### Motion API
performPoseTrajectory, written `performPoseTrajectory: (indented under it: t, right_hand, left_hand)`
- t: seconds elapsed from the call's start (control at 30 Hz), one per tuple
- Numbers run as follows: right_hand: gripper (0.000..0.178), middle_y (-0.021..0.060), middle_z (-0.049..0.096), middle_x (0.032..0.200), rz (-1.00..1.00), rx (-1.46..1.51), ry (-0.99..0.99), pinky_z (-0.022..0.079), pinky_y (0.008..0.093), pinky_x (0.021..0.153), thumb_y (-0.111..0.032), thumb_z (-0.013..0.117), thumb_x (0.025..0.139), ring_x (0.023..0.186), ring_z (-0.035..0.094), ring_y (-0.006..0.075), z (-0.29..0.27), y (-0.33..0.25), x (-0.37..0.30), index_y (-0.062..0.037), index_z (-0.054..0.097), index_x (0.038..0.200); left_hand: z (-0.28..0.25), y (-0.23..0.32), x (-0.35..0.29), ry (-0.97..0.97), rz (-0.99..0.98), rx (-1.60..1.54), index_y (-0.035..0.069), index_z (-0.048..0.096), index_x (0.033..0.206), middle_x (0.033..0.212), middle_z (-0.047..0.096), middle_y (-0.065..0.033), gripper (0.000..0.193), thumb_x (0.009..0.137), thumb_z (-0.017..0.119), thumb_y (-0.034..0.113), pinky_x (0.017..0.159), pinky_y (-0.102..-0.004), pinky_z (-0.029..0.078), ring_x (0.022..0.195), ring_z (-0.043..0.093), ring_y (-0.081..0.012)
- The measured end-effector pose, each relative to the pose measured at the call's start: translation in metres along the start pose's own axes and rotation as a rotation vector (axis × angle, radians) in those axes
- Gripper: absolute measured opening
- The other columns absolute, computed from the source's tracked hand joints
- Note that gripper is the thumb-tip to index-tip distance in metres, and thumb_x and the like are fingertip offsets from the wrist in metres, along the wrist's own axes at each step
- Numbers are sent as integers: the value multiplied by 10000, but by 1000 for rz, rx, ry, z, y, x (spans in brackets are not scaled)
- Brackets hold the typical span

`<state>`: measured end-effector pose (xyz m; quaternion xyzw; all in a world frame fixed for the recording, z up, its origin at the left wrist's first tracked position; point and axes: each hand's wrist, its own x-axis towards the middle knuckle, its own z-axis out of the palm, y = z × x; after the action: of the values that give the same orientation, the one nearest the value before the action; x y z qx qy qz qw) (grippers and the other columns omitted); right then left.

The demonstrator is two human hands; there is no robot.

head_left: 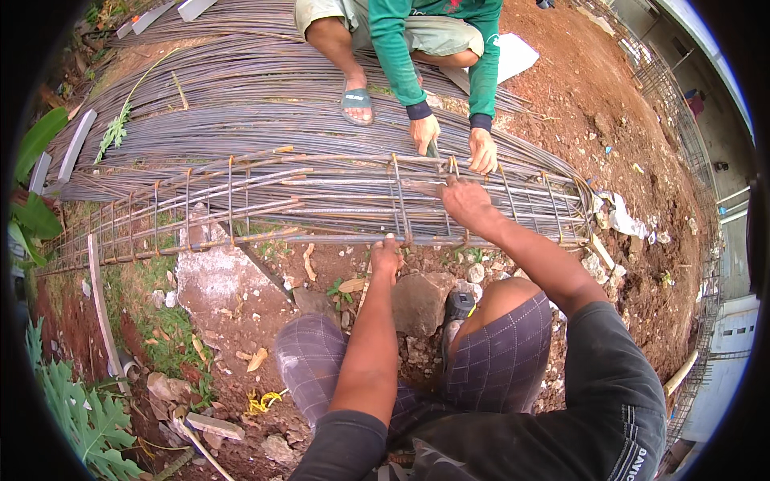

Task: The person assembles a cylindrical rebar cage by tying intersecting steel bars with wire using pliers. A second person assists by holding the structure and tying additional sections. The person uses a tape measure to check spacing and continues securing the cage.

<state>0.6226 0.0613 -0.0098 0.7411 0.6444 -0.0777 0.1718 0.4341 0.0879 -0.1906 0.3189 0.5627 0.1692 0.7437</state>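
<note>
Rebar cage (401, 200) lies here, left hand (387, 258) grasping its near bar (337, 239), right hand (467, 202) clenched, on what I can't tell, near a co-worker's 2 hands (482, 151).

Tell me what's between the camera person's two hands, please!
In the head view, part of the rebar cage lies between the left hand and right hand: steel bars and a bent stirrup.

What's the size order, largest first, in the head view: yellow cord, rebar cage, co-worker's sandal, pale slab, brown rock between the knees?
1. Rebar cage
2. Pale slab, partly behind the cage
3. Brown rock
Unranked, smallest: co-worker's sandal and yellow cord; they look about alike.
</note>
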Motion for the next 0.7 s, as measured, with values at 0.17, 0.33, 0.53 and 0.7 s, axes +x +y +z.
performPoseTrajectory:
  t: [0.17,0.33,0.53,0.7]
  right_hand:
    - [291,146,567,1220,-14,-351,-92,374,560,932,-149,522,896,1145,537,317,-32,-8,44,-56,660,1135]
    - [399,229,466,1365,-3,-407,-197,284,624,1037,-171,502,923,1270,437,415,-41,-16,63,-12,559,1284]
    - [365,214,509,1328,7,-333,-251,297,634,1020,-182,452,939,1227,483,413,-29,-5,75,-18,599,1230]
    - [380,201,531,1293,-26,-475,-334,244,654,1056,-213,452,942,1255,445,448,-28,-16,82,-1,601,1220]
  left_hand:
    - [5,2,-7,14,-22,-16,50,584,1015,767,557,-58,395,977,463,424,436,-249,467,539,534,-126]
    - [7,2,-9,27,-2,-20,16,546,1046,912,612,-81,382,979,474,385,445,-253,478,604,572,-131]
    - [7,11,-18,-10,-79,15,-4,525,1042,981,616,-87,394,981,469,381,457,-273,467,628,577,-136]
    - [7,9,-17,-11,-58,-2,-4,518,1067,999,616,-86,398,984,462,382,469,-269,464,628,582,-135]
